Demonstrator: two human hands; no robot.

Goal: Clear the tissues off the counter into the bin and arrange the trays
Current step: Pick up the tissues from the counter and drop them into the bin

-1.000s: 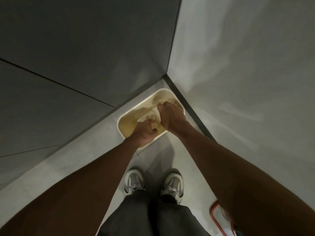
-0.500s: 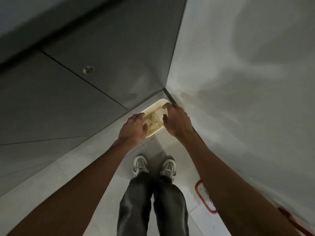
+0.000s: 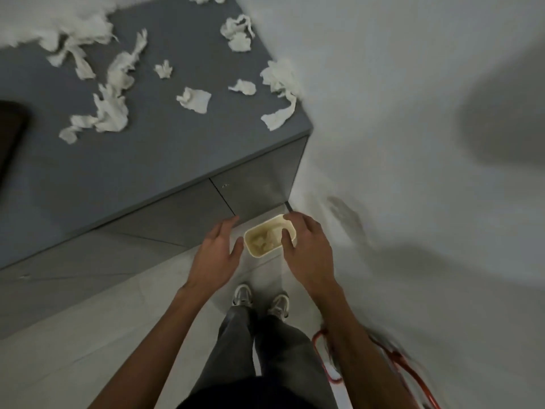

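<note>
A small cream bin (image 3: 256,251) stands on the floor in the corner between the grey cabinet and the white wall, with crumpled tissues inside. My left hand (image 3: 216,258) hovers to its left with fingers spread and holds nothing. My right hand (image 3: 306,252) hovers over the bin's right rim, fingers relaxed and empty. Several crumpled white tissues (image 3: 194,98) lie scattered over the grey counter (image 3: 165,149) above. No tray is clearly visible.
A dark object (image 3: 11,134) sits at the counter's left edge. A red-framed thing (image 3: 327,358) stands on the floor by the wall at lower right. My shoes (image 3: 261,299) are on the pale tiles just behind the bin.
My hands have lifted out of the bin and opened, letting go of the tissues. My head has risen, so the counter top with its tissues has come into view.
</note>
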